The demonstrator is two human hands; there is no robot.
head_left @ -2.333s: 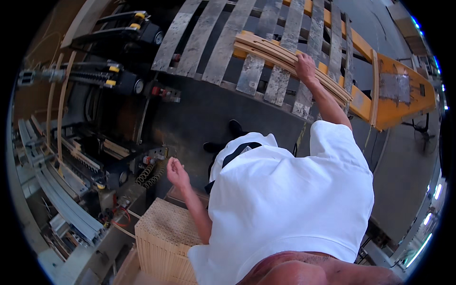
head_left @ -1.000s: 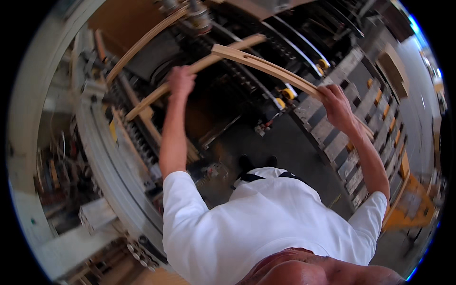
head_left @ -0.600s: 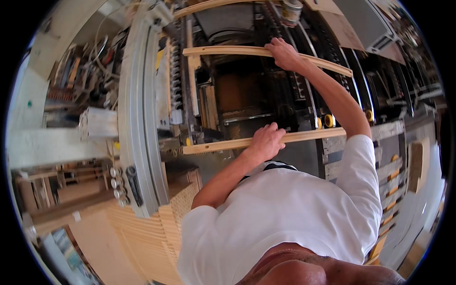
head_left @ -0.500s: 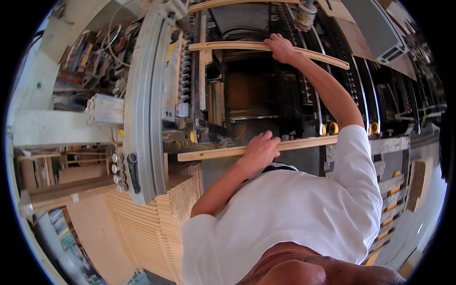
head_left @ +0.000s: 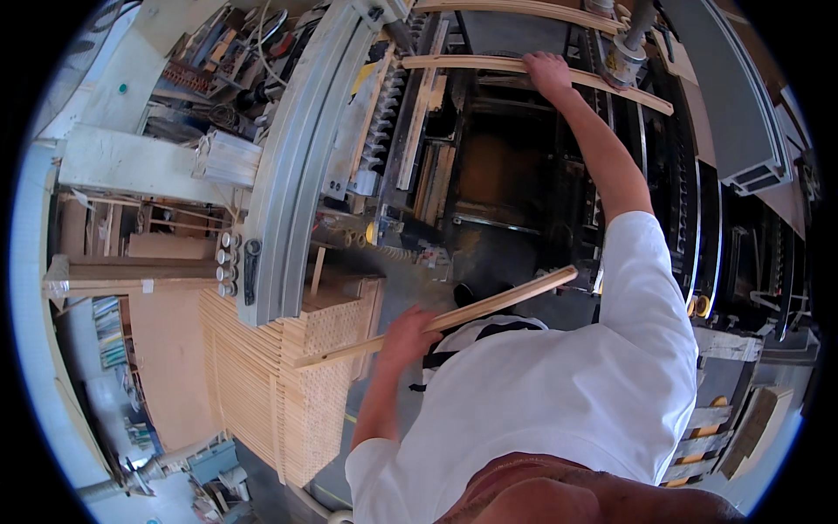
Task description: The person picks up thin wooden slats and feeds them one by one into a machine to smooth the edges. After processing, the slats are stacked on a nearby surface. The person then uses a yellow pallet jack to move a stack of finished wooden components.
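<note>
My left hand (head_left: pixel 410 339) is closed round a pale wooden strip (head_left: pixel 502 301), left of its middle. The strip hangs at a slant in front of my body, its right end pointing farther away. Its left end is over a large stack of similar strips (head_left: pixel 310 410). Reaching far forward, my right hand (head_left: pixel 548 77) has its fingers curled over a second wooden strip (head_left: pixel 463 62), which lies crosswise on the dark machine frame (head_left: pixel 532 227). My right fingertips are partly hidden behind that strip.
A long grey metal beam (head_left: pixel 301 166) runs along the left side. A cylindrical machine head (head_left: pixel 623 61) hangs near the far strip's right part. Another wooden strip (head_left: pixel 524 9) lies farther back. Grey metal housing (head_left: pixel 733 96) juts in at the right, and wooden slats (head_left: pixel 707 445) stand lower right.
My left hand has drawn its strip off the machine's near side, toward the stack, tilting it. My right hand keeps its hold on the far strip. The whole view has shifted.
</note>
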